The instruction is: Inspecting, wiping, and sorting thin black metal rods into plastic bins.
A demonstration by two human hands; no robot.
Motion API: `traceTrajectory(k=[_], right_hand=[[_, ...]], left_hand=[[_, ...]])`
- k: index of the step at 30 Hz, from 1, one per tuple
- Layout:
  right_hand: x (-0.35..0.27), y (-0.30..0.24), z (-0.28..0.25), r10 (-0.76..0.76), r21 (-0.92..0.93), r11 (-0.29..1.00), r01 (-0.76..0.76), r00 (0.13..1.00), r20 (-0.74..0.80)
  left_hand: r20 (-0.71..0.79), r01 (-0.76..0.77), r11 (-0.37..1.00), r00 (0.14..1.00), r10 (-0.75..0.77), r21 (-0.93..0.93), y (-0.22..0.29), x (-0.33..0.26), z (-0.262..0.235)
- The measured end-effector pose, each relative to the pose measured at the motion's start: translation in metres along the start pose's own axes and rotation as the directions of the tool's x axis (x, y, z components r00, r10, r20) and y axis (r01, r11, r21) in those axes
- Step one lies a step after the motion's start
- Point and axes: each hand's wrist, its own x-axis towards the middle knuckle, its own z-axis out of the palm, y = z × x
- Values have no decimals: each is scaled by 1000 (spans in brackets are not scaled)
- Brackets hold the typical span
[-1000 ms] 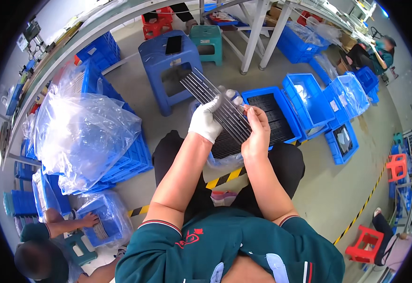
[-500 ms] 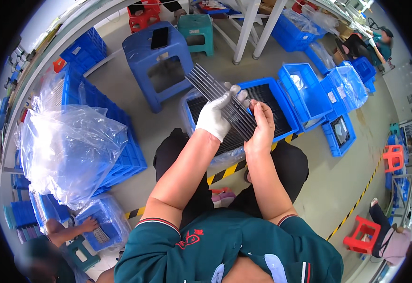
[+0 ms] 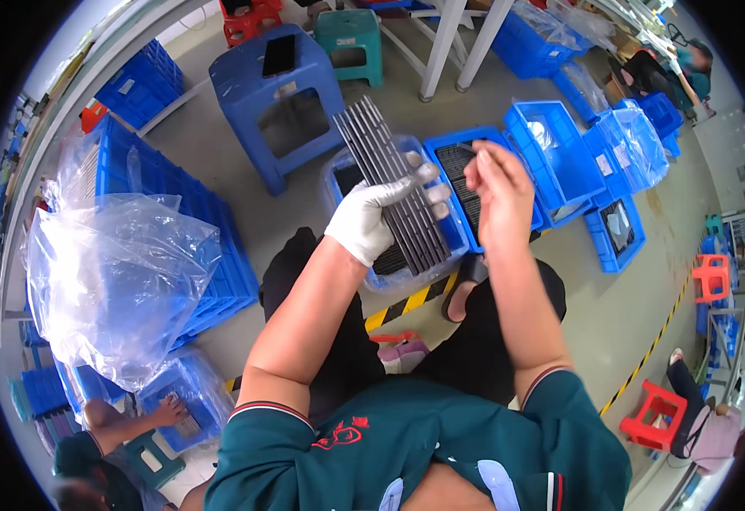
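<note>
Blue bins [image 3: 551, 149] ring us; our gloved left hand [image 3: 372, 217] grips the strip stack [image 3: 394, 196], right hand [image 3: 496, 192] pinches one strip [image 3: 468, 148]; most remain.

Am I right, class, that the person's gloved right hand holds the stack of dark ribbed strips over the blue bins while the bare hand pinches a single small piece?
Not quite: the white glove is on the left hand, which holds the stack of dark ribbed strips over the blue bins. The bare right hand pinches the small piece. The head view shows this.
</note>
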Motion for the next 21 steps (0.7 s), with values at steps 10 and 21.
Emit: traceTrajectory(k=[10, 21], right_hand=[[56, 32, -6, 455, -77, 888, -453, 844, 284], [44, 29, 10, 618, -260, 783, -564, 661, 426]], left_hand=[[-173, 331, 941, 933, -314, 76, -22, -29, 1], [-61, 404, 914, 913, -402, 27, -34, -33, 0]])
